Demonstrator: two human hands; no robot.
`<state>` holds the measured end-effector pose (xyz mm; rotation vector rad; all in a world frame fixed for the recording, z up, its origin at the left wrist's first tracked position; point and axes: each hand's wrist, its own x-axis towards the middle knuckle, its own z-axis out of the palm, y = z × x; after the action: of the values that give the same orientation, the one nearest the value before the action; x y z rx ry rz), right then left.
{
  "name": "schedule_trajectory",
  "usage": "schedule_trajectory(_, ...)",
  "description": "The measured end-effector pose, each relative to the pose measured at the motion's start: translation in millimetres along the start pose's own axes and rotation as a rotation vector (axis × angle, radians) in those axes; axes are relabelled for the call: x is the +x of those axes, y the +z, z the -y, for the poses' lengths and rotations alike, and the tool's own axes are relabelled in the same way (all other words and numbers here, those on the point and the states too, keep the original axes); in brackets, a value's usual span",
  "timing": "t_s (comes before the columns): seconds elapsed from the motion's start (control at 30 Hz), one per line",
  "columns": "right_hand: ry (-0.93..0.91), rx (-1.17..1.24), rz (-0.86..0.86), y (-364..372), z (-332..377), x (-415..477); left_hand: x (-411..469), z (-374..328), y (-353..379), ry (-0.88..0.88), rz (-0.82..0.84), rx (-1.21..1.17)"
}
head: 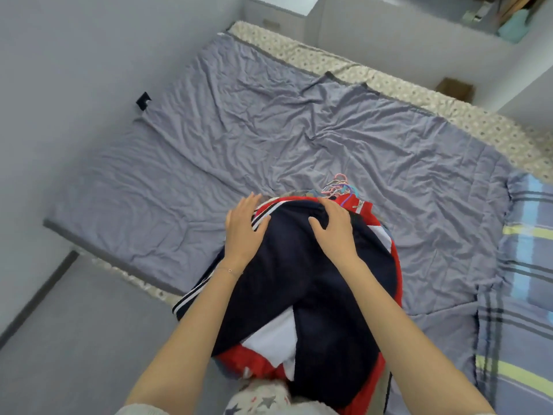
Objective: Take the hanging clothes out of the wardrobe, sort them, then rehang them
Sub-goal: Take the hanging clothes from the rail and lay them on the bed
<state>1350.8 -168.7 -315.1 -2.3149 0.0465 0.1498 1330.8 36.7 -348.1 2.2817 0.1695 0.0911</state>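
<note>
Bedroom: a grey quilt (269,130) lies wrinkled but spread flat over the bed. A patterned sheet (329,64) shows along its far edge, a plaid blanket (526,235) sits at the right, and grey floor (74,339) fills the lower left.
Clothes: the pile of clothes (344,339) rests on the quilt at the bed's near edge, its lower end overhanging toward the person. No wardrobe is in view.
Top layer: navy track trousers (287,265) with white side stripes drape over a red jacket (395,265), and white panels show between them.
Hangers: coloured hanger hooks (339,187) bunch together at the pile's far end. The garments are probably on their hangers and were set down as one armful.
Left hand: the left hand (244,226) lies flat with straight fingers on the pile's left shoulder, over the stripes.
Right hand: the right hand (332,229) is spread on the crown of the navy cloth, fingers lightly bent. It appears to press rather than pinch.
Why: both palms seem to be steadying the heap so it settles on the quilt instead of sliding off the edge.
Stage: the clothes look to be out of the wardrobe. Nothing is separated, so sorting has not begun.
</note>
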Motion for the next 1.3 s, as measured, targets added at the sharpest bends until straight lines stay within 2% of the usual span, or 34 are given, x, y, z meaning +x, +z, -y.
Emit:
schedule_trajectory(0.23, -0.36, 0.051, 0.321, 55.2, 104.1, -68.1, -128.8, 11.0, -114.8, -0.161, -0.391, 0.033)
schedule_trajectory(0.4, -0.711, 0.054, 0.597, 113.4, 171.4, -156.5, -265.3, 23.0, -177.8, -0.403, -0.733, 0.097)
schedule_trajectory(0.7, -1.116, 0.051, 0.986, 166.9, 230.0, -367.6, -525.8, 6.9, -221.5, -0.76, -1.179, 0.181)
schedule_trajectory(0.93, -1.265, 0.065, 1.251, 174.9, 238.3, -539.9, -708.3, -18.2, -207.7, -0.937, -1.457, 0.183)
schedule_trajectory(1.03, -1.309, 0.1, 1.315, 176.4, 239.4, -606.2, -769.9, -28.6, -202.3, -0.993, -1.551, 0.153)
schedule_trajectory(1.3, -1.436, 0.192, 1.514, 187.7, 233.0, -812.3, -952.8, -50.8, -211.1, -1.119, -1.678, 0.181)
